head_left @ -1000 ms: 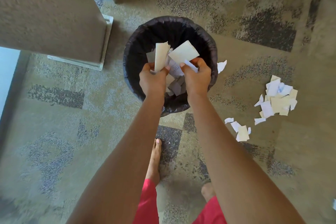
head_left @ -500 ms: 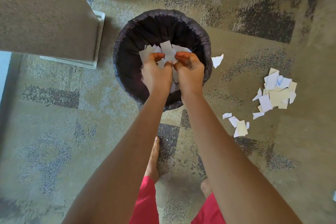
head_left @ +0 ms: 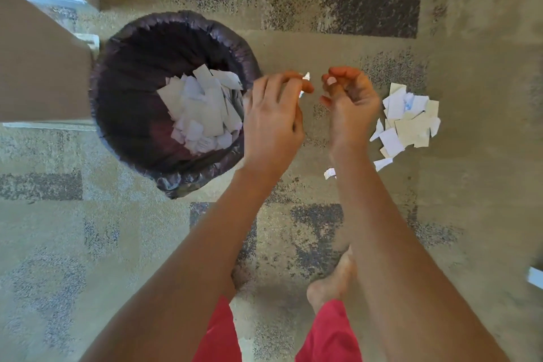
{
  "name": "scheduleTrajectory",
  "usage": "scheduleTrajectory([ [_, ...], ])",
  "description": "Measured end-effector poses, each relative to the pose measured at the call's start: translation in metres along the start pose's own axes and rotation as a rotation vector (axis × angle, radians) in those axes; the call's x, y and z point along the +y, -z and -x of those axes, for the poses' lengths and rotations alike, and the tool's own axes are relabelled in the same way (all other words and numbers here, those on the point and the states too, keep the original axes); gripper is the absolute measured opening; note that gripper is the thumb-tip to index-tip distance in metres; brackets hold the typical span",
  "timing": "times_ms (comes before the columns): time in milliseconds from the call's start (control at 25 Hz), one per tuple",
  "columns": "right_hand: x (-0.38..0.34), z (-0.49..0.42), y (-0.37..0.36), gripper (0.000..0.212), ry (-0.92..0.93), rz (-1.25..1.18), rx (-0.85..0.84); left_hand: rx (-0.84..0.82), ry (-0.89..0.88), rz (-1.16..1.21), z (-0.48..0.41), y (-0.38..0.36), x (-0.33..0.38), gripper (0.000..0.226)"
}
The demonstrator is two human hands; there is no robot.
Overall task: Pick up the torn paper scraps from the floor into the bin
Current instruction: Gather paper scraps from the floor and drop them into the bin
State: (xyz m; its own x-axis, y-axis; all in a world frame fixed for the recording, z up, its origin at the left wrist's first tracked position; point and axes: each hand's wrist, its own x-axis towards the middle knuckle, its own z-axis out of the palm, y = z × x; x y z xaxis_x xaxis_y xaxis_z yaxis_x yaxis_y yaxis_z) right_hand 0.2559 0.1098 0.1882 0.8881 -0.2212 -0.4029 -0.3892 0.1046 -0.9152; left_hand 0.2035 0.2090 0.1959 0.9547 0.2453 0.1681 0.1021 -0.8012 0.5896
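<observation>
White scraps heaped in black-lined bin; more scraps on carpet, right.

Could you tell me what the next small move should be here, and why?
Probably reach the right hand down to the pile of scraps on the carpet beside it. The bin already holds a load, both hands look nearly empty, and that pile is the largest one left.

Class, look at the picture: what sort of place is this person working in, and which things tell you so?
Probably a carpeted room indoors, perhaps an office or home: patterned carpet tiles, a lined waste bin, and bare feet.
</observation>
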Motion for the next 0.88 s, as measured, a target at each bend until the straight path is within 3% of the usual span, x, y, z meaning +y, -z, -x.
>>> scheduleTrajectory([
  [120, 0.014, -0.021, 0.056, 0.025, 0.001, 0.079, 0.065, -0.153, -0.159, -0.114, 0.012, -0.039, 0.013, 0.031],
  [240, 0.040, -0.041, 0.108, 0.024, -0.044, 0.159, 0.110, -0.291, -0.188, -0.148, 0.021, -0.085, 0.013, 0.025],
  [400, 0.080, -0.077, 0.173, 0.032, -0.053, 0.297, 0.139, -0.451, -0.061, -0.247, 0.012, -0.149, -0.012, 0.025],
  [560, 0.119, -0.123, 0.226, 0.030, -0.086, 0.416, 0.154, -0.582, 0.031, -0.449, -0.008, -0.212, -0.049, 0.048],
  [720, 0.151, -0.178, 0.261, 0.021, -0.075, 0.795, 0.110, -0.503, 0.240, -0.479, -0.035, -0.259, -0.080, 0.076],
  [880, 0.151, -0.240, 0.277, 0.049, -0.035, 1.217, -0.021, -0.470, 0.470, -0.428, -0.052, -0.299, -0.096, 0.094],
])
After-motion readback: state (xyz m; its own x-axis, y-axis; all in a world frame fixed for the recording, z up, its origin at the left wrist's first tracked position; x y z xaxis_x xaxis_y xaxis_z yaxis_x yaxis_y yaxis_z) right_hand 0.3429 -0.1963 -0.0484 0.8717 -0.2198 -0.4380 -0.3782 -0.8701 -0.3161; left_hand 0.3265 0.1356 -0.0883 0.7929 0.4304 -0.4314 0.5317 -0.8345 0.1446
